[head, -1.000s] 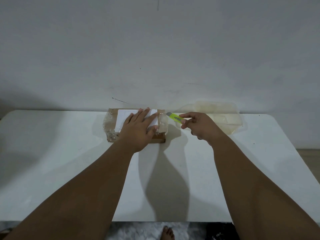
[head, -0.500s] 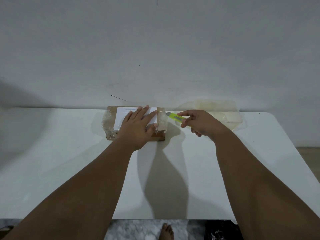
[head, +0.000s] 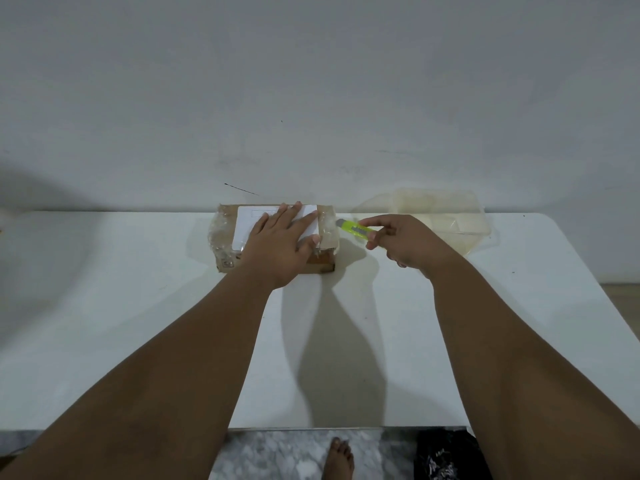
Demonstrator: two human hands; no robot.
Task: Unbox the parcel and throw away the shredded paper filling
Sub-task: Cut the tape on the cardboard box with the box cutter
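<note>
Parcel [head: 221, 237]: brown box in clear wrap, taped closed, directly under the left grip [head: 277, 247] at the far edge of the surface [head: 104, 306]. It hasn't moved on the surface since 0.5 s ago.

Left grip: fingers straight, together and flat, pressing on the white label [head: 246, 223] on top, with the thumb out toward the parcel's right end. Same pose as before.

Right grip [head: 408, 244]: clamped on the yellow-green cutter [head: 355, 229], index finger along the top and thumb underneath. The cutter sticks out of the grip to its left, and its grey tip sits at the parcel's taped right end. Can't tell whether the blade touches the tape. Tip position relative to the parcel is practically unchanged from 1.0 s ago, and no cut is visible.

Only real delta: the whole scene sits slightly higher in the head view, so it's a camera shift rather than hand motion.

Clear plastic container [head: 450, 216]: just beyond and to the right of the right grip, against the wall.

Below the near edge of the surface: marble floor, a bare foot [head: 341, 459] and something black [head: 443, 455].
</note>
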